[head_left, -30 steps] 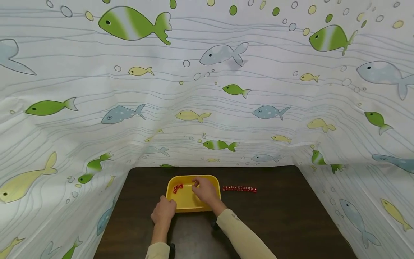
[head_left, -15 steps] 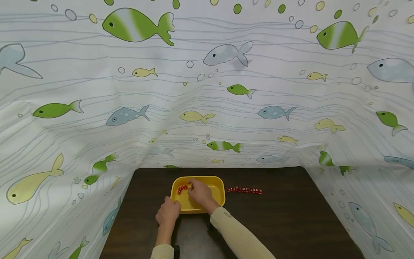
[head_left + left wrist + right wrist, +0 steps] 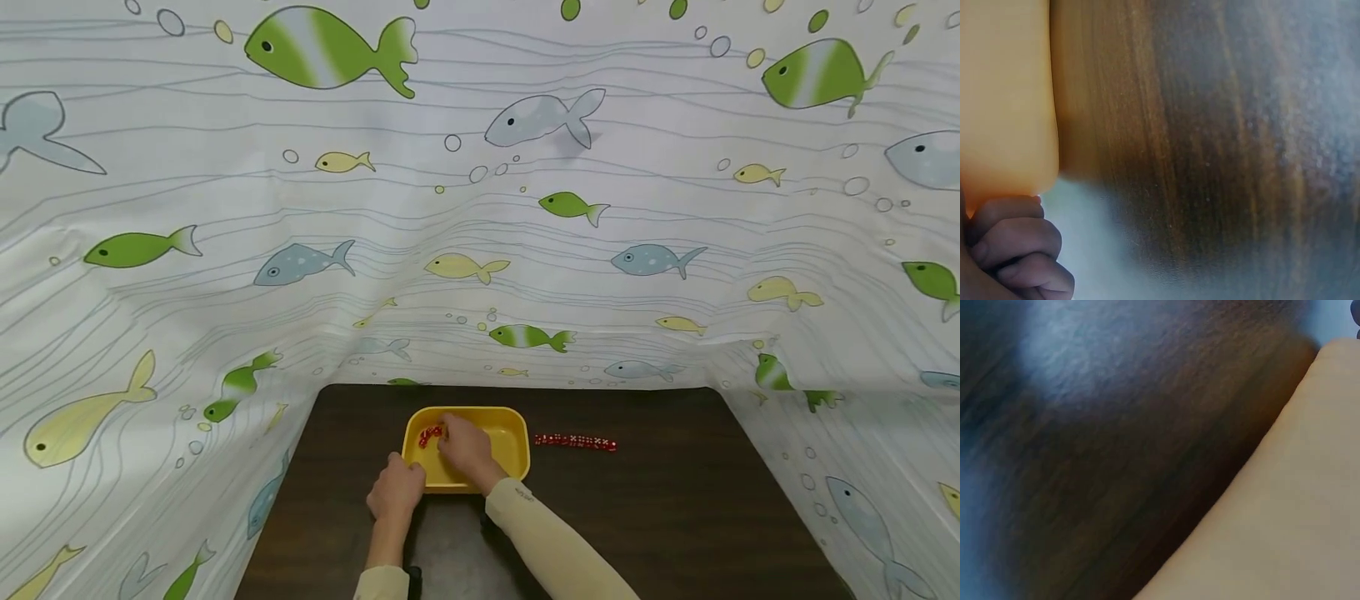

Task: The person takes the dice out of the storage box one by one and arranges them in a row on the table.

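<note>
A shallow yellow tray (image 3: 512,454) lies on the dark table. At its front left corner my left hand (image 3: 396,487) grips the rim; in the left wrist view, curled fingers (image 3: 1016,234) sit against the tray's corner (image 3: 1007,94). My right hand (image 3: 467,446) reaches inside the tray from the front right. Its bent fingertips are at a small curved line of red dice (image 3: 427,436) in the tray's left part. Whether a die is between them is too small to see. The right wrist view catches mostly the tray's outer wall (image 3: 1291,500), not the fingers.
Right of the tray, a straight row of red dice (image 3: 576,442) stands on the dark wooden table (image 3: 675,500). A white fish-print cloth (image 3: 480,208) hangs behind and along both sides. A greyish glossy patch (image 3: 457,533) shows on the table between the forearms.
My right hand has moved left inside the tray, to the red dice there. The left hand keeps its grip on the tray corner. The head view has turned slightly left.
</note>
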Available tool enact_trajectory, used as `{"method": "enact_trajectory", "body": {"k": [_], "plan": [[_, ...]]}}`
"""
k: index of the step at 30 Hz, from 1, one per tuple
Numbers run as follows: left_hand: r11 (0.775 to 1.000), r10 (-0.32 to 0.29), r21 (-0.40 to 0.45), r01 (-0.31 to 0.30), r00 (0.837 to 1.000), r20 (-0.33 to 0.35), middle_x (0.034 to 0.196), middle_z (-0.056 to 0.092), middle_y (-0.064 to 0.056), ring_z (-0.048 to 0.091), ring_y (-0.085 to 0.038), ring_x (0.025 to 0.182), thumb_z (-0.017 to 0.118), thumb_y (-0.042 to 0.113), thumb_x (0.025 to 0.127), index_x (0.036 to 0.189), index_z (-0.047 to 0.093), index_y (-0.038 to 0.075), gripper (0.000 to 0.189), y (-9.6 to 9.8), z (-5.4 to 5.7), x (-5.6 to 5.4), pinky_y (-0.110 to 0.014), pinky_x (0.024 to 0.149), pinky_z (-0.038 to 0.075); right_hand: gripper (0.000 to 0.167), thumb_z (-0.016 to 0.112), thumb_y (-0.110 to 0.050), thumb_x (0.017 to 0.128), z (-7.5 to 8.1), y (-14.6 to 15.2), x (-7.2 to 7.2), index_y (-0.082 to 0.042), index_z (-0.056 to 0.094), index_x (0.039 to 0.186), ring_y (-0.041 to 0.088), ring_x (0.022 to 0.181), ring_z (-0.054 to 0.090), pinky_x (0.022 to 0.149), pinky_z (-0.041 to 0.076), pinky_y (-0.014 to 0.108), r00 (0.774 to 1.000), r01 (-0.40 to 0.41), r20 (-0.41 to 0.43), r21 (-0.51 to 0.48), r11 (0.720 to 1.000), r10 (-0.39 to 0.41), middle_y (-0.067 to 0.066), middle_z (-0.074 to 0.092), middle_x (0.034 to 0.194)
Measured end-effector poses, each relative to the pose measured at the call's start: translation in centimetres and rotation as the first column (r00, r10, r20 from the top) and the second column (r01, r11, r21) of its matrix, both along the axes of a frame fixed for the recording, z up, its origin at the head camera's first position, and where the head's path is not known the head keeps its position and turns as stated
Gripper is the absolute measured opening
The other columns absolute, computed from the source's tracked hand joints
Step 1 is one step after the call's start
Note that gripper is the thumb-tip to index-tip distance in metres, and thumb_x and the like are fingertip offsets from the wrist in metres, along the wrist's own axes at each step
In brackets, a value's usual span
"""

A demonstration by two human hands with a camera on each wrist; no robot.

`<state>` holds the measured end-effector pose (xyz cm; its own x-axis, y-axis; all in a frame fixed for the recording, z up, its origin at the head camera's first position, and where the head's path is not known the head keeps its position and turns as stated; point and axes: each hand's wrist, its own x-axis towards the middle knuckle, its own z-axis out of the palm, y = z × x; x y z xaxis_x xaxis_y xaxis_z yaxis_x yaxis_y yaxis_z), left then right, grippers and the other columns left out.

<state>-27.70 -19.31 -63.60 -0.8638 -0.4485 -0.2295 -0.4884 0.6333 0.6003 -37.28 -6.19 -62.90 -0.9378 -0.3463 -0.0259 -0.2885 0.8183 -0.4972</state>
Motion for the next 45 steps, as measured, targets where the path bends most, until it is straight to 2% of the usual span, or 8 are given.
{"method": "enact_trajectory", "body": {"k": [5, 10, 15, 20, 24, 31, 38, 45], "plan": [[1.0, 0.001, 0.005, -0.001, 1.0, 0.005, 0.083, 0.058, -0.015, 0.056, -0.032, 0.069, 0.049, 0.03, 0.101, 0.122, 0.055, -0.003, 0.04, 0.3, 0.0, -0.1, -0.048, 0.065, 0.043, 0.039, 0.073, -0.026, 0.1, 0.0, -0.1, -0.1, -0.019, 0.069, 0.138, 0.019, 0.111, 0.069, 0.107, 0.054, 0.05, 1.0, -0.012, -0.022, 0.063, 0.998, 0.014, 0.0, 0.075, 0.13], [1.0, 0.007, 0.002, -0.007, 1.0, 0.003, 0.082, 0.058, -0.014, 0.056, -0.031, 0.067, 0.049, 0.03, 0.101, 0.121, 0.056, -0.003, 0.038, 0.4, 0.0, -0.1, -0.047, 0.063, 0.042, 0.029, 0.073, -0.027, 0.1, 0.0, -0.3, -0.1, -0.018, 0.072, 0.127, 0.018, 0.101, 0.067, 0.103, 0.054, 0.052, 0.999, -0.017, -0.04, 0.085, 0.996, 0.02, -0.001, 0.075, 0.118], [1.0, 0.01, 0.009, -0.01, 1.0, -0.006, 0.082, 0.058, -0.014, 0.056, -0.031, 0.067, 0.05, 0.03, 0.101, 0.121, 0.055, -0.003, 0.039, 0.1, 0.1, 0.1, -0.046, 0.063, 0.042, 0.02, 0.075, -0.029, 0.1, -0.2, -0.5, -0.2, -0.018, 0.072, 0.117, 0.016, 0.088, 0.063, 0.096, 0.056, 0.048, 0.999, -0.017, -0.043, 0.077, 0.997, 0.02, -0.002, 0.073, 0.104], [1.0, 0.002, -0.005, -0.003, 1.0, -0.02, 0.082, 0.058, -0.014, 0.055, -0.031, 0.067, 0.049, 0.031, 0.102, 0.122, 0.055, -0.004, 0.04, 0.1, 0.3, 0.1, -0.046, 0.062, 0.041, 0.012, 0.075, -0.028, 0.1, 0.0, -0.2, 0.0, -0.019, 0.069, 0.103, 0.014, 0.078, 0.056, 0.089, 0.055, 0.042, 1.0, -0.007, -0.006, 0.046, 0.999, 0.007, -0.005, 0.067, 0.088], [1.0, 0.009, -0.002, -0.009, 1.0, -0.024, 0.081, 0.058, -0.014, 0.055, -0.031, 0.066, 0.048, 0.031, 0.102, 0.12, 0.055, -0.005, 0.04, 0.2, 0.2, 0.3, -0.045, 0.061, 0.039, 0.011, 0.075, -0.027, 0.1, 0.1, 0.0, 0.2, -0.017, 0.069, 0.1, 0.015, 0.075, 0.055, 0.089, 0.053, 0.041, 0.999, -0.018, 0.033, 0.046, 0.999, 0.017, -0.005, 0.064, 0.084], [1.0, -0.015, 0.0, 0.015, 1.0, -0.026, 0.083, 0.06, -0.015, 0.056, -0.032, 0.068, 0.046, 0.031, 0.103, 0.123, 0.054, -0.007, 0.044, 0.2, 0.2, 0.3, -0.048, 0.063, 0.042, 0.01, 0.074, -0.025, 0.1, 0.4, 0.7, 0.5, -0.016, 0.071, 0.1, 0.015, 0.073, 0.056, 0.086, 0.053, 0.039, 0.999, -0.002, 0.044, 0.007, 1.0, 0.001, -0.005, 0.064, 0.083], [1.0, -0.022, 0.0, 0.022, 1.0, -0.007, 0.087, 0.06, -0.018, 0.057, -0.033, 0.072, 0.048, 0.032, 0.103, 0.128, 0.053, -0.009, 0.048, 0.6, 0.5, 0.5, -0.05, 0.067, 0.044, 0.01, 0.075, -0.023, 0.101, 1.3, 1.6, 1.1, -0.014, 0.076, 0.105, 0.013, 0.072, 0.056, 0.081, 0.056, 0.035, 1.0, 0.002, 0.011, -0.045, 0.999, -0.001, -0.004, 0.07, 0.089], [1.0, 0.001, 0.019, -0.001, 1.0, -0.007, 0.085, 0.058, -0.018, 0.054, -0.032, 0.069, 0.048, 0.03, 0.101, 0.129, 0.052, -0.01, 0.049, 0.6, 0.6, 0.5, -0.046, 0.064, 0.041, 0.017, 0.075, -0.023, 0.101, 3.0, 2.5, 1.5, -0.013, 0.078, 0.114, 0.012, 0.078, 0.059, 0.087, 0.06, 0.036, 0.999, 0.036, 0.03, -0.119, 0.992, -0.033, -0.002, 0.076, 0.102]]}}
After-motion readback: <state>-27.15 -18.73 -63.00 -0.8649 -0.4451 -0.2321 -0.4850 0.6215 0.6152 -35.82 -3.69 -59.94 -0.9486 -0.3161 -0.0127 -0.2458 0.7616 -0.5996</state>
